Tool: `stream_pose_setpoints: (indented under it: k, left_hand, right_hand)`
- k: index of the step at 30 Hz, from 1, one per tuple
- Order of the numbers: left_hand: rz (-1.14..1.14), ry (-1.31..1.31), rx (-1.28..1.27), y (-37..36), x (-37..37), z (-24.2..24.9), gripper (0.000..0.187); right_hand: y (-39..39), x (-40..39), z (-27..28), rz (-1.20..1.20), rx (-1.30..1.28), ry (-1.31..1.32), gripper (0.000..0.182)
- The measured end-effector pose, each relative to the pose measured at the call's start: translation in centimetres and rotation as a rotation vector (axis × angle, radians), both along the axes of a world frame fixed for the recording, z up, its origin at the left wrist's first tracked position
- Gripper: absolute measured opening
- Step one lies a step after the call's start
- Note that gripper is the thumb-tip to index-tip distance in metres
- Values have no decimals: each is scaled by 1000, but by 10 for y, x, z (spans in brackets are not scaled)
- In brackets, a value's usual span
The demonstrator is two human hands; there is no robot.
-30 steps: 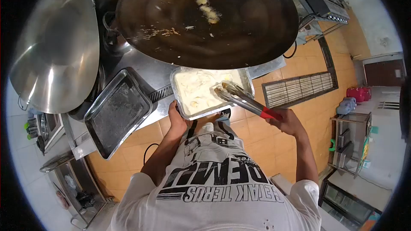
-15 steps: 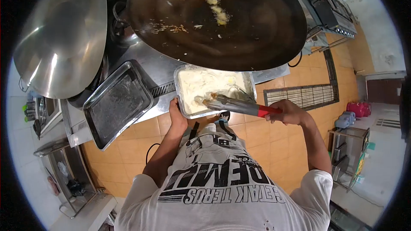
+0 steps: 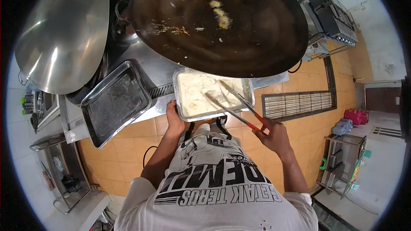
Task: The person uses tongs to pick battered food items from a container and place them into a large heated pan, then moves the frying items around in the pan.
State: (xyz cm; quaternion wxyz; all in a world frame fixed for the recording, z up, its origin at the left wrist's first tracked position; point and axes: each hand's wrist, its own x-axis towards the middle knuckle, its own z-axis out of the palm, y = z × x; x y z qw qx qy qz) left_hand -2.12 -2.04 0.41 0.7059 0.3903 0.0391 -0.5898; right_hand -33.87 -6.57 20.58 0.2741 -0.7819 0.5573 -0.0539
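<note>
A rectangular metal tray (image 3: 179, 102) full of pale, thick batter (image 3: 192, 87) sits at the near edge of the steel counter. My left hand (image 3: 174, 117) grips its left side near the front corner, with the fingers partly hidden by the tray. In my right hand (image 3: 276, 138) is a pair of metal tongs (image 3: 233, 114) with red handles. The two tong arms are spread apart, and their coated tips reach into the batter. A lumpy piece shows near the front left of the batter. Beyond the tray is a large dark wok (image 3: 252, 30) holding oil and a few golden scraps (image 3: 221, 18).
An oily, dark rectangular tray (image 3: 117, 105) lies left of the batter tray. A big shiny metal pan (image 3: 60, 38) stands at the far left. A floor grate (image 3: 299, 105) lies to the right. Shelving racks flank the room, and an oven (image 3: 334, 17) stands at the upper right.
My right hand has moved left and closer to my body. The tongs have swung to a steeper slant, and their arms have spread apart. My left hand keeps its grip on the tray.
</note>
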Motion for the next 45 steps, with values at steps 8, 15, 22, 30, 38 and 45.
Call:
stream_pose_setpoints:
  k: [8, 15, 22, 30, 38, 45]
  left_hand:
    - [-10, 17, 34, -6, -3, 18, 36]
    - [-44, 88, 43, -3, 5, -11, 35]
    - [-38, 53, 98, -3, 5, 13, 35]
    - [-56, -68, 161, 5, 10, 11, 36]
    - [-130, -49, 275, 25, 20, 7, 29]
    - [-122, -65, 272, 50, 23, 4, 29]
  right_hand:
    - [17, -2, -7, -183, 22, 4, 36]
    - [11, 14, -3, -149, 69, 69, 32]
    - [25, 15, 1, -148, 95, -97, 41]
    - [36, 13, -22, -166, 231, -273, 46]
    - [35, 15, -38, -143, 266, -383, 45]
    - [26, 6, -51, -75, 146, -299, 53]
